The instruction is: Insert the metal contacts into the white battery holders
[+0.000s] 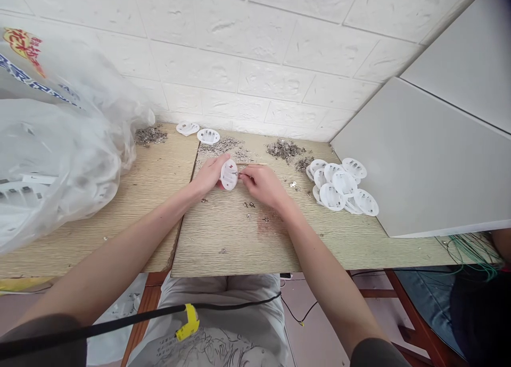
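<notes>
My left hand [211, 173] is wrapped round a round white plastic part [229, 174], held on edge above the wooden table [239, 239]. My right hand [261, 184] pinches a small metal piece against the part's right side; the piece is too small to make out well. Loose metal clips [250, 204] lie on the table just below my hands.
A heap of white plastic parts [343, 186] lies to the right, two more parts [202, 132] at the back. Piles of metal clips [284, 149] line the wall. A large plastic bag [56, 143] fills the left. A grey board [431, 164] leans at right.
</notes>
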A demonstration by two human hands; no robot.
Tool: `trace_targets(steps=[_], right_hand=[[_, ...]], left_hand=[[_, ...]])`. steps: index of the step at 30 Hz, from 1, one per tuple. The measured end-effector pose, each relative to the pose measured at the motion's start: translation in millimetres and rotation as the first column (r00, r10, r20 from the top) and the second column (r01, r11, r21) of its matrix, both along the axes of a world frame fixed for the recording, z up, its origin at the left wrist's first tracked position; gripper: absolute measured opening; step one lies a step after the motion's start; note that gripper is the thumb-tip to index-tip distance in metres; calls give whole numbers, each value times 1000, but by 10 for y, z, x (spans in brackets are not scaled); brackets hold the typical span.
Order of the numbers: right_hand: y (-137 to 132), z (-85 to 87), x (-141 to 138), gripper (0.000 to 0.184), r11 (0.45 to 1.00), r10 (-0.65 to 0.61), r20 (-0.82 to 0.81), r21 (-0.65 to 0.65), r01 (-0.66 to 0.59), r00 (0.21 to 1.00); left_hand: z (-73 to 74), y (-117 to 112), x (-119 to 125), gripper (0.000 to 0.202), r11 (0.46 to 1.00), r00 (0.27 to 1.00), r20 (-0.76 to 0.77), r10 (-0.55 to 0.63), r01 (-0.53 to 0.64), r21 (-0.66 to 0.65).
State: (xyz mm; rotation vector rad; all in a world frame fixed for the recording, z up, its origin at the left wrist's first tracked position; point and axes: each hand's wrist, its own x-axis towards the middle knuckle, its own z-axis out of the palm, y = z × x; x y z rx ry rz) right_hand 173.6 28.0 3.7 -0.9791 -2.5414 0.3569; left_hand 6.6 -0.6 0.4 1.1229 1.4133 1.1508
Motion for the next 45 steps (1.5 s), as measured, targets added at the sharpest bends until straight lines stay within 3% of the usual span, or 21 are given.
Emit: trace_targets(steps=[45], right_hand=[[1,44,16,26,999,-23,61,-42,25,998]], left_hand=[[29,-17,21,39,1000,1000,-4,15,-15,0]])
